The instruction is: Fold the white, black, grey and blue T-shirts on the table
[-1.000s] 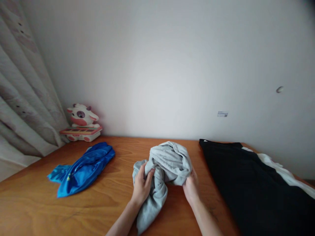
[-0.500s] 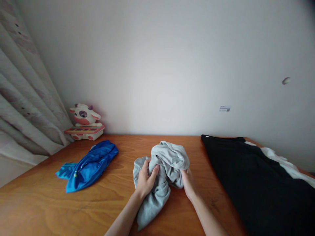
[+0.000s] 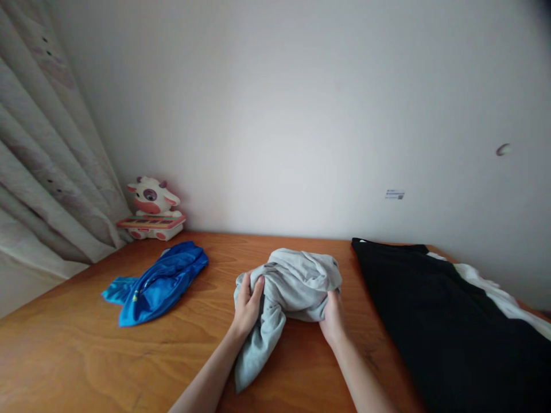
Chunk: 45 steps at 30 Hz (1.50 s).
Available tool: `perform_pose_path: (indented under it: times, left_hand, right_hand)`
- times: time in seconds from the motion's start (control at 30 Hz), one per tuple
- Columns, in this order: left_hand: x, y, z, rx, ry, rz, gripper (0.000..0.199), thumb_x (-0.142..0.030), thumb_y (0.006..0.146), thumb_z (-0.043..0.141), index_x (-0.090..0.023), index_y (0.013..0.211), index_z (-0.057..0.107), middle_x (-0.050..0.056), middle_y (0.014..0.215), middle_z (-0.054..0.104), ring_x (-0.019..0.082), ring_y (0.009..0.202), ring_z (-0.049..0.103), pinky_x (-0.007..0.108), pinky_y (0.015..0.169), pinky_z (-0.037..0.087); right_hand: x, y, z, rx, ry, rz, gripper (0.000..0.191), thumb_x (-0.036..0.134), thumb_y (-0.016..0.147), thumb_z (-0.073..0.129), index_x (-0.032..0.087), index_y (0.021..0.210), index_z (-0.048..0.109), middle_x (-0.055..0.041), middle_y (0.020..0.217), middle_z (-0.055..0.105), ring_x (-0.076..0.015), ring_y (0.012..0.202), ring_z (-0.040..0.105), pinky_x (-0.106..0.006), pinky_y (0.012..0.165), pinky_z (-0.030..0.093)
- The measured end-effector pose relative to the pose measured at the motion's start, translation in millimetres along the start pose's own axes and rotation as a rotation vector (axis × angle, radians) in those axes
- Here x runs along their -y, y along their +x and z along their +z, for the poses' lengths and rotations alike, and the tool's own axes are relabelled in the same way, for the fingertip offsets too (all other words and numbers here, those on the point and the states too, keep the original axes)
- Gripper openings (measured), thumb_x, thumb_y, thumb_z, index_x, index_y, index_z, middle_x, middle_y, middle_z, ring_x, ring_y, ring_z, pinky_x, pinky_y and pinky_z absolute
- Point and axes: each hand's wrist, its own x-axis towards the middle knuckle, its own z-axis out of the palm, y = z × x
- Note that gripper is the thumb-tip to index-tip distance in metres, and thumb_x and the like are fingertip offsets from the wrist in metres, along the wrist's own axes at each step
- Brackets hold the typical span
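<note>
A crumpled light grey garment is bunched up over the middle of the wooden table; its exact kind is hidden by the folds. My left hand grips its left side, thumb on top of the cloth. On the right side, my right hand is closed on the fabric, with most fingers tucked behind or under it. One narrow end of the cloth hangs down toward me, between my forearms.
At the left lies a crumpled blue garment, with a cow-shaped toy keyboard behind it by the curtain. Black clothing is spread along the right side, white cloth beyond it. A wall rises behind the table.
My hands have moved slightly apart, spreading the grey bundle wider. Its upper part has shifted a little to the right. The view has tilted slightly.
</note>
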Motion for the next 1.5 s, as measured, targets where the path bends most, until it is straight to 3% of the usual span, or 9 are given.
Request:
perform_pose_path:
  times: [0.33, 0.47, 0.6, 0.7, 0.8, 1.0, 1.2, 1.3, 1.5]
  left_hand:
    - [11, 5, -8.7, -0.115, 0.061, 0.018, 0.034, -0.053, 0.093, 0.053, -0.024, 0.109, 0.060, 0.004, 0.108, 0.069, 0.023, 0.105, 0.064, 0.037, 0.099, 0.050]
    - [19, -1, -0.9, -0.146, 0.241, 0.200, 0.040, -0.042, 0.090, 0.061, -0.023, 0.124, 0.051, 0.011, 0.129, 0.059, 0.027, 0.122, 0.057, 0.044, 0.102, 0.048]
    - [6, -14, 1.3, 0.084, 0.439, 0.476, 0.014, -0.029, 0.091, 0.059, -0.025, 0.105, 0.062, 0.010, 0.129, 0.059, 0.028, 0.124, 0.053, 0.049, 0.107, 0.043]
    - [-5, -22, 2.3, 0.252, 0.471, 0.519, 0.025, -0.034, 0.087, 0.066, -0.026, 0.111, 0.064, 0.011, 0.132, 0.058, 0.031, 0.125, 0.052, 0.050, 0.107, 0.043]
    - [-1, -19, 3.3, 0.200, 0.336, 0.413, 0.051, -0.041, 0.088, 0.066, -0.024, 0.133, 0.052, 0.013, 0.139, 0.053, 0.030, 0.131, 0.050, 0.049, 0.109, 0.042]
    - [28, 3, -5.5, -0.077, 0.438, -0.026, 0.038, -0.043, 0.099, 0.037, -0.024, 0.122, 0.060, 0.012, 0.131, 0.062, 0.030, 0.130, 0.052, 0.055, 0.113, 0.035]
    - [26, -1, -10.3, 0.198, 0.881, -0.063, 0.044, -0.044, 0.093, 0.050, -0.019, 0.126, 0.061, 0.019, 0.132, 0.065, 0.038, 0.127, 0.055, 0.056, 0.107, 0.037]
    - [22, 0, -12.3, 0.226, 0.863, -0.039, 0.036, -0.040, 0.092, 0.050, -0.019, 0.119, 0.064, 0.017, 0.125, 0.069, 0.035, 0.120, 0.061, 0.049, 0.099, 0.044]
    - [23, 6, -13.6, 0.165, 0.444, -0.074, 0.028, -0.046, 0.090, 0.055, -0.021, 0.085, 0.065, 0.006, 0.083, 0.072, 0.024, 0.080, 0.067, 0.035, 0.077, 0.050]
  right_hand:
    - [24, -5, 7, 0.020, 0.198, 0.013, 0.042, 0.055, 0.077, 0.066, 0.026, 0.108, 0.066, 0.0002, 0.106, 0.077, -0.0207, 0.114, 0.067, -0.032, 0.088, 0.056]
    - [18, 0, -1, 0.123, 0.151, 0.036, 0.030, 0.049, 0.074, 0.056, 0.025, 0.089, 0.068, -0.0005, 0.093, 0.077, -0.0247, 0.101, 0.070, -0.039, 0.088, 0.055]
    - [5, -1, -4, 0.168, 0.055, 0.023, 0.017, 0.039, 0.064, 0.059, 0.025, 0.071, 0.063, 0.0021, 0.075, 0.072, -0.0228, 0.085, 0.068, -0.034, 0.079, 0.053]
    - [0, -5, 0, 0.164, 0.007, -0.010, 0.016, 0.032, 0.061, 0.070, 0.023, 0.073, 0.065, 0.0030, 0.078, 0.073, -0.0204, 0.088, 0.067, -0.028, 0.079, 0.051]
    - [2, -5, 3, 0.125, -0.037, -0.004, 0.030, 0.042, 0.067, 0.076, 0.021, 0.088, 0.071, -0.0010, 0.095, 0.077, -0.0233, 0.104, 0.067, -0.030, 0.088, 0.051]
    - [6, 12, -13, -0.160, -0.243, -0.077, 0.050, 0.062, 0.073, 0.070, 0.019, 0.098, 0.069, -0.0101, 0.103, 0.076, -0.0318, 0.111, 0.066, -0.038, 0.092, 0.051]
    - [-4, 11, -23, -0.362, -0.838, -0.699, 0.094, 0.055, 0.064, 0.075, 0.002, 0.136, 0.046, -0.0326, 0.137, 0.048, -0.0465, 0.133, 0.041, -0.060, 0.110, 0.032]
    - [-6, 6, -20, -0.200, -1.000, -0.789, 0.081, 0.051, 0.077, 0.066, 0.005, 0.141, 0.044, -0.0306, 0.143, 0.042, -0.0440, 0.136, 0.038, -0.061, 0.110, 0.032]
    - [-8, -8, -14, 0.158, -0.978, -0.575, 0.059, 0.059, 0.084, 0.062, 0.020, 0.129, 0.062, -0.0198, 0.146, 0.049, -0.0393, 0.137, 0.043, -0.060, 0.111, 0.035]
